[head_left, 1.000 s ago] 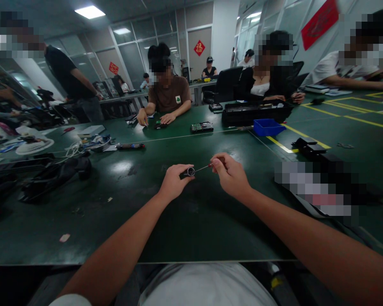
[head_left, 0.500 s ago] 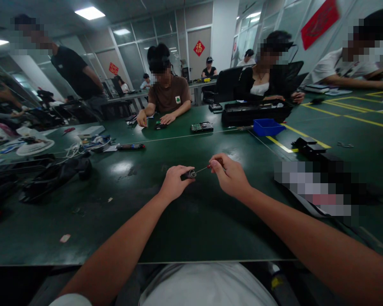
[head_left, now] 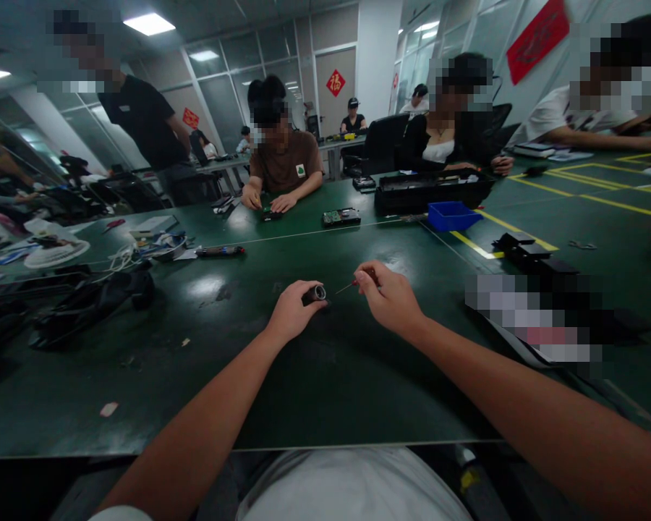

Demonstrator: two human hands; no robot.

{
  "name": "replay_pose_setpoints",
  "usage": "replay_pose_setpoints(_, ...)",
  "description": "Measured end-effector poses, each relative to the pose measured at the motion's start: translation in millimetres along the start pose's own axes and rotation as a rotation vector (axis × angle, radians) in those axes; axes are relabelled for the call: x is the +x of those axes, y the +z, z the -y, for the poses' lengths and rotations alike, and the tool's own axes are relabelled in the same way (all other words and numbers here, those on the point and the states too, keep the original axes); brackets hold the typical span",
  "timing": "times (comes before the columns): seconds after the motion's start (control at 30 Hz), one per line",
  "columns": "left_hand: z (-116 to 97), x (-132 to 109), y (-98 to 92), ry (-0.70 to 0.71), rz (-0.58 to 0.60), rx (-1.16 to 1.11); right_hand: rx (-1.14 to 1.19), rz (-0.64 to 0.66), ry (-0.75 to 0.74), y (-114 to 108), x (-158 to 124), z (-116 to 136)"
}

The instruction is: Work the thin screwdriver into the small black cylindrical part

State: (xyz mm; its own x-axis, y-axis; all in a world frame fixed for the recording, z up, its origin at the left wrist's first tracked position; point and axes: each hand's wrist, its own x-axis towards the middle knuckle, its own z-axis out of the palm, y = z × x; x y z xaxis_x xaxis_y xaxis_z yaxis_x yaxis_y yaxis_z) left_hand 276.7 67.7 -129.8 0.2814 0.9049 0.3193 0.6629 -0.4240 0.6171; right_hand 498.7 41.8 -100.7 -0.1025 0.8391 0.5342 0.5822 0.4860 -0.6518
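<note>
Above the green table, my left hand (head_left: 294, 310) is closed round a small dark cylinder (head_left: 317, 293) with a pale ring at its open end, which faces right. What this cylinder belongs to I cannot make out. Between the thumb and fingers of my right hand (head_left: 389, 293) is a thin screwdriver (head_left: 346, 287) with a reddish handle, mostly hidden by the fingers. Its slim shaft points left and down toward the cylinder. The tip is a short way from the ring and does not touch it.
A blue bin (head_left: 453, 216), a hard drive (head_left: 341, 216) and a long black housing (head_left: 434, 194) stand farther back. A pen-like tool (head_left: 220, 251), a black bag-like item (head_left: 95, 307) and cables (head_left: 163, 244) lie left. Black parts (head_left: 526, 253) lie right. Across the table, a co-worker handles a small part.
The screwdriver's tip was at the cylinder's end and is now apart from it. My left hand has shifted slightly left and turned the cylinder, so its ring opening shows more.
</note>
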Motion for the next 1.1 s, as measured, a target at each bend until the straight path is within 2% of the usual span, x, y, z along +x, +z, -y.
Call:
replay_pose_setpoints(0.23, 5, 1, -0.9, -0.104, -0.088, -0.149, 0.016, 0.02, 0.043, 1, 1, -1)
replay_pose_setpoints(0.4, -1, -1, -5.7, -0.127, -0.079, -0.163, -0.007, 0.026, 0.04, 3, 1, -5)
replay_pose_setpoints(0.53, -11, -3, -7.8, -0.142, 0.011, -0.059, -0.019, 0.045, 0.041, 4, 2, -5)
replay_pose_setpoints(0.73, -12, -6, 0.8, 0.017, 0.159, 0.171, -0.052, 0.064, 0.018, 4, 3, -3)
replay_pose_setpoints(0.8, -11, -6, 5.2, 0.031, 0.197, 0.244, -0.06, 0.072, 0.011, 4, 3, -3)
replay_pose_setpoints(1.1, -16, 0, 12.9, 0.01, 0.24, 0.453, -0.058, 0.096, 0.006, 6, 2, -6)
